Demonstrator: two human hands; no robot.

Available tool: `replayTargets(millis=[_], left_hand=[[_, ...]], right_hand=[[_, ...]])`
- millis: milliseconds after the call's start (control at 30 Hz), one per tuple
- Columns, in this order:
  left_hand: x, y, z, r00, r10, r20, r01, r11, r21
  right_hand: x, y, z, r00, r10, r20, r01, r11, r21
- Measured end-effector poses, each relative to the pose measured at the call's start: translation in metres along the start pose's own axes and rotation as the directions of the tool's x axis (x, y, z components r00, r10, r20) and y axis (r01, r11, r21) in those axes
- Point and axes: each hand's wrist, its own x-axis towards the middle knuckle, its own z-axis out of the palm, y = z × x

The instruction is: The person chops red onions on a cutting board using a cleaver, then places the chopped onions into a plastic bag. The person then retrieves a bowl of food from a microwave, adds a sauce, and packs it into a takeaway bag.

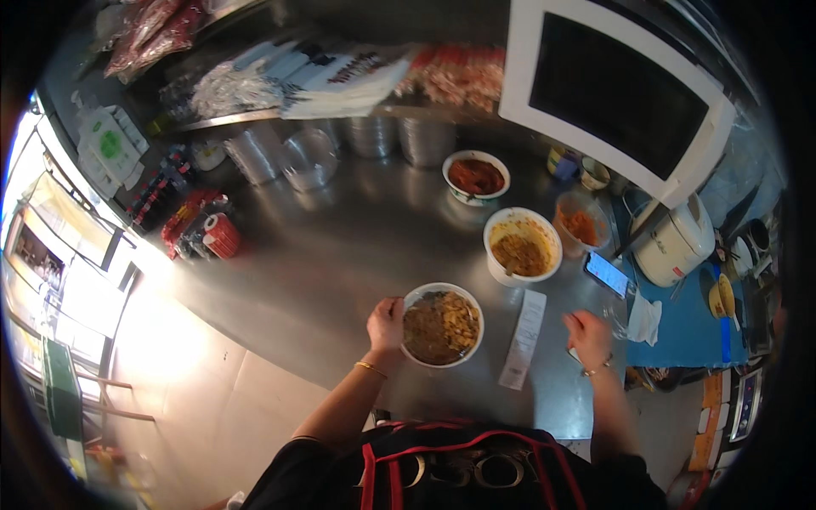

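Note:
On the steel counter, a white-rimmed round bowl of food [442, 325] holds a brownish part on the left and yellow-orange pieces on the right. My left hand [386, 325] grips its left rim. My right hand [588, 338] is over the counter to the right, fingers curled, with a small light-coloured thing beneath it; whether it holds this is unclear. A long printed paper slip [524, 341], bearing writing, lies between the bowl and my right hand. Behind the slip stands a white tub of chunky yellow-brown food [523, 245]. Farther back is a bowl of dark red sauce [476, 177].
A clear container of orange food [579, 223] and a lit phone [606, 275] stand at the right, near a white rice cooker [676, 242]. A white-framed screen [618, 95] overhangs the back right. Stacked clear containers [309, 159] and a red-striped roll [221, 236] are left.

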Motion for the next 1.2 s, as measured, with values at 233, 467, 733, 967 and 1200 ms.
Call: replayTargets(millis=[233, 467, 733, 967, 1200], left_hand=[[0.054, -0.027, -0.041, 0.995, 0.053, 0.084, -0.058, 0.997, 0.058], [0.059, -0.05, -0.187, 0.998, 0.034, -0.057, -0.038, 0.997, -0.063], [0.066, -0.093, -0.259, 0.978, 0.003, -0.207, -0.025, 0.994, -0.103], [0.145, -0.008, -0.27, 0.763, 0.6, -0.241, -0.604, 0.794, 0.067], [0.207, 0.127, -0.295, 0.531, 0.841, -0.106, -0.768, 0.53, 0.359]], right_hand=[[0.163, -0.269, 0.091, 0.662, -0.734, -0.147, 0.732, 0.676, -0.079], [0.337, -0.407, 0.213, 0.573, -0.807, -0.144, 0.624, 0.544, -0.561], [0.368, -0.438, 0.248, 0.732, -0.678, -0.058, 0.471, 0.567, -0.676], [0.309, -0.43, 0.199, 0.206, -0.909, -0.362, 0.818, 0.363, -0.446], [0.14, -0.421, 0.108, 0.243, -0.941, -0.235, 0.969, 0.244, 0.027]])
